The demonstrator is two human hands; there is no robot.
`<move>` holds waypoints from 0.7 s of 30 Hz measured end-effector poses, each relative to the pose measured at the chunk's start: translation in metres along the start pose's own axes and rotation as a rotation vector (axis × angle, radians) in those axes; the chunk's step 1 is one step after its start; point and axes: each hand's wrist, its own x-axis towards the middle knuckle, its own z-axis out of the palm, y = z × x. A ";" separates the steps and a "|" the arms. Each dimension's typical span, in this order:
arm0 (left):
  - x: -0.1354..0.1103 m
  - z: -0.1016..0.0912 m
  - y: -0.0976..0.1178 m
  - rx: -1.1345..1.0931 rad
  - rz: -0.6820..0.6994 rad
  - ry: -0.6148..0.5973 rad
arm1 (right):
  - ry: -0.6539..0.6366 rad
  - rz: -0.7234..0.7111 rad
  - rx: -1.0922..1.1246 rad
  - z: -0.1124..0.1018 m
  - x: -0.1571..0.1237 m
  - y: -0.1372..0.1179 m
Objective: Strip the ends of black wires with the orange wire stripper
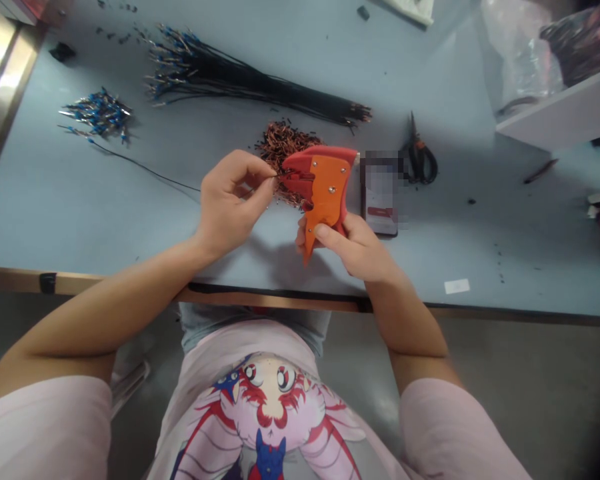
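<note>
My right hand grips the handles of a red and orange wire stripper, held above the pale blue table. My left hand pinches a thin black wire at the tool's jaws; the wire trails off to the left across the table. Just behind the tool lies a heap of stripped copper and insulation scraps.
A bundle of black wires with blue terminals lies at the back. A small pile of blue terminals sits at the left. A phone and black scissors lie to the right. A white shelf holds bags at the far right.
</note>
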 end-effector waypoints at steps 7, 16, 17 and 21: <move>0.001 -0.001 0.007 0.019 0.023 -0.022 | -0.027 0.037 0.046 0.002 -0.001 -0.001; 0.005 -0.002 0.002 0.165 0.191 0.006 | -0.024 0.012 -0.029 0.002 -0.001 -0.003; 0.005 -0.003 0.001 0.167 0.193 -0.012 | -0.007 0.017 -0.017 0.003 0.000 -0.002; 0.008 -0.006 -0.001 0.122 0.203 -0.071 | 0.036 0.044 0.022 0.008 0.003 0.000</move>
